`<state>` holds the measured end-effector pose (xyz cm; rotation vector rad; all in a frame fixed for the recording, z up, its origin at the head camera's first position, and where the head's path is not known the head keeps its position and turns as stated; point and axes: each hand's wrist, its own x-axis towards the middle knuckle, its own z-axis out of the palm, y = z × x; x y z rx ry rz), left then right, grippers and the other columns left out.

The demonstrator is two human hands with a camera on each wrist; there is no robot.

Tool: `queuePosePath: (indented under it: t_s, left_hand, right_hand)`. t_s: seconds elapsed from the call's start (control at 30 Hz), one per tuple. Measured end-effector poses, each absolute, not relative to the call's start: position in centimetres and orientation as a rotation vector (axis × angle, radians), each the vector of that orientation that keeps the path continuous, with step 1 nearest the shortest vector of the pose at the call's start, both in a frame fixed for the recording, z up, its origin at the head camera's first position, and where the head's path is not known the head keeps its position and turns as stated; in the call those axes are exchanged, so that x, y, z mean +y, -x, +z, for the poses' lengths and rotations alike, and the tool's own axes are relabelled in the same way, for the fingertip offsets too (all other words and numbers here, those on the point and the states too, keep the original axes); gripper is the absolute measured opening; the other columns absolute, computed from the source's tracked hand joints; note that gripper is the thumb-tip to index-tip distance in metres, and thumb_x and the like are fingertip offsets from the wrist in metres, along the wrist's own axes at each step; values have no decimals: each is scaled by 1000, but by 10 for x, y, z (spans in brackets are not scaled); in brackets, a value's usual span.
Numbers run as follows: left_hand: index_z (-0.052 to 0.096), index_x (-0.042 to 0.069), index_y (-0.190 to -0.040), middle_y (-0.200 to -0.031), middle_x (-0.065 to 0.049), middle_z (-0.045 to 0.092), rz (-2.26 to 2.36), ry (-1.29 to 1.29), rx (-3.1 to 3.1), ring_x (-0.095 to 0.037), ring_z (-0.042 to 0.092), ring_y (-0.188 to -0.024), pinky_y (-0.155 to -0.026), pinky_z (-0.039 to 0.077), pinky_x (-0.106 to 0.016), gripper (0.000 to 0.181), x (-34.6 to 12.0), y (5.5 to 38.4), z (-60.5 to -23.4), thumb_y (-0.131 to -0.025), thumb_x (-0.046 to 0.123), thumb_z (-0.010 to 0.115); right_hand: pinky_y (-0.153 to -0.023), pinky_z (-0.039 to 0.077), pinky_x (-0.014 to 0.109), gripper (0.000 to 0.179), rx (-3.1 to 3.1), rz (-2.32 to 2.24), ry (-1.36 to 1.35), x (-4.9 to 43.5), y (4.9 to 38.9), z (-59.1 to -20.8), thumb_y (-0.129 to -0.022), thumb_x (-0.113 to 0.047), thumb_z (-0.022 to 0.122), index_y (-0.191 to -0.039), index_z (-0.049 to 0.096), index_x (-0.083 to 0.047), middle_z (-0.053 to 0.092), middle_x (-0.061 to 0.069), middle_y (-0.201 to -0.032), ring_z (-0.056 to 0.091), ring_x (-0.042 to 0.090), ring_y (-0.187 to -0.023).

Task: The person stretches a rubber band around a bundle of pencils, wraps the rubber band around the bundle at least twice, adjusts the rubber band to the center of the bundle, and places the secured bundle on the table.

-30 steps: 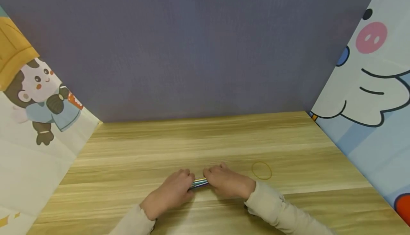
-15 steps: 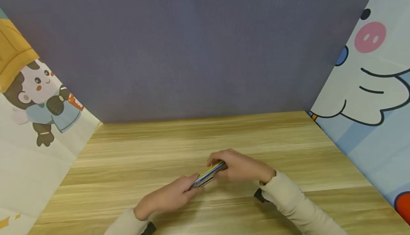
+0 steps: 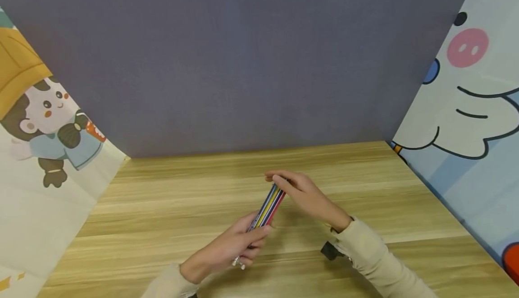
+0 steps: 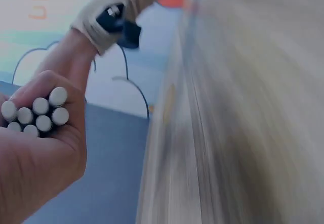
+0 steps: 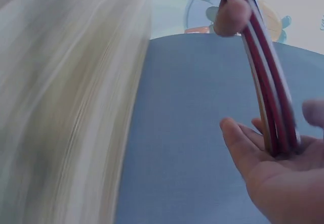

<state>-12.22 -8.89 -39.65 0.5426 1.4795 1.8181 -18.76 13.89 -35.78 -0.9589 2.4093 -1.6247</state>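
A bundle of several pencils (image 3: 267,208), in blue, yellow, white and red, stands tilted above the table. My left hand (image 3: 231,248) grips its lower part, the thumb lying across the barrels. Their pale round ends (image 4: 50,107) poke out of that hand in the left wrist view. Over the upper end of the bundle is my right hand (image 3: 304,194). In the right wrist view, the pencil tops meet the palm and spread fingers of the right hand (image 5: 283,178), which are not curled round them. The upper tips are hidden there.
Both hands are over a wood-grain table (image 3: 182,190). A grey panel (image 3: 243,63) rises at the back, and printed cartoon walls (image 3: 458,108) flank the sides. A small yellow trace by the right wrist is too slight to identify.
The pencil bundle has been turned from nearly level to steeply tilted. My right hand has moved up, its fingers straightening at the bundle's end. The yellow ring on the table is now covered.
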Motion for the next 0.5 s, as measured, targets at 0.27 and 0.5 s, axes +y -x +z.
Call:
queuePosePath:
  t_s: [0.27,0.5]
  left_hand:
    - [40,6,-125,-70,5,46,1914,-492,1285,-4,45,-44,-39,45,-19,27,-71,116,-397,-107,26,46]
    - [38,8,-126,-85,-1,64,1979,-549,1178,-10,66,-56,-48,58,-25,20,-63,117,-416,-109,19,39]
  right_hand:
    - [-112,44,47,46,2152,-1812,846,139,191,-362,-110,-37,33,-138,57,-9,62,7,-135,55,24,-128]
    - [-104,51,40,41,1989,-1845,819,138,198,-373,-109,-29,41,-135,56,0,61,16,-134,59,30,-124]
